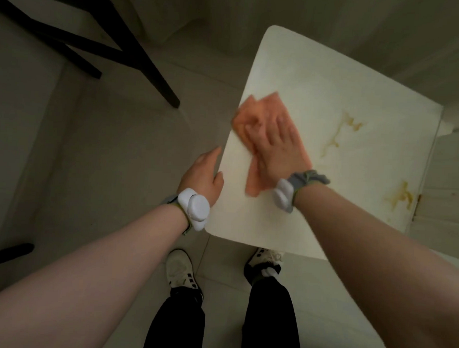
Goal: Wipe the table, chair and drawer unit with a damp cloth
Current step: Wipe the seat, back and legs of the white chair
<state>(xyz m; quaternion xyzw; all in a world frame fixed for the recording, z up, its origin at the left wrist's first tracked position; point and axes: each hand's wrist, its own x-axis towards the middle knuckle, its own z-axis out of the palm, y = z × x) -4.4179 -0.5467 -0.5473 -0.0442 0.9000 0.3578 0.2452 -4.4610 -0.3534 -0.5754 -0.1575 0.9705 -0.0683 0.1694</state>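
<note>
A white seat-like surface (pixel 319 80) with rounded corners fills the upper right. An orange cloth (pixel 255 109) lies on its left part, blurred by motion. My right hand (pixel 277 144) presses flat on the cloth with straight fingers spread. My left hand (pixel 201 172) holds the surface's left edge, with the thumb on top and the fingers down over the side. Two yellow-brown stains mark the surface: one (pixel 340 131) to the right of the cloth, another (pixel 401 197) near the right edge.
Black furniture legs (pixel 138 62) cross the tiled floor (pixel 106 142) at the upper left. A dark object (pixel 9 252) lies at the left edge. My shoes (pixel 179 269) stand just below the surface's near corner. White panelling (pixel 449 170) adjoins the surface on the right.
</note>
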